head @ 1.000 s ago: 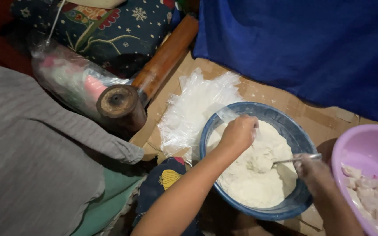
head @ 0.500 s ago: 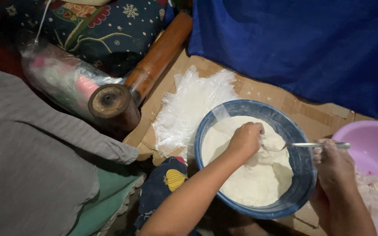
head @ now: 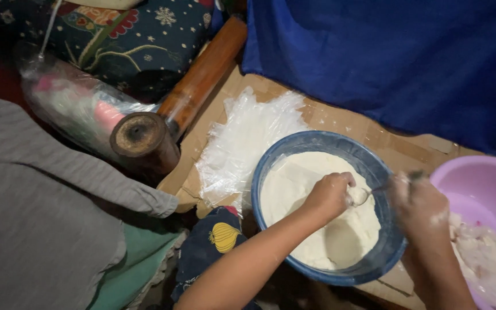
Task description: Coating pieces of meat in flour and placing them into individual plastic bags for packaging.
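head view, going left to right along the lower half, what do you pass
grey cloth → dark fabric with a yellow pumpkin print → left hand over the blue bowl of white batter → spoon → right hand → pink basin with pale pieces

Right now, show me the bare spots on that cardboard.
Bare brown cardboard shows between the clear plastic bags, round blue bowl and blue cloth. Crowded: left hand and right hand meet over the bowl beside the pink basin.
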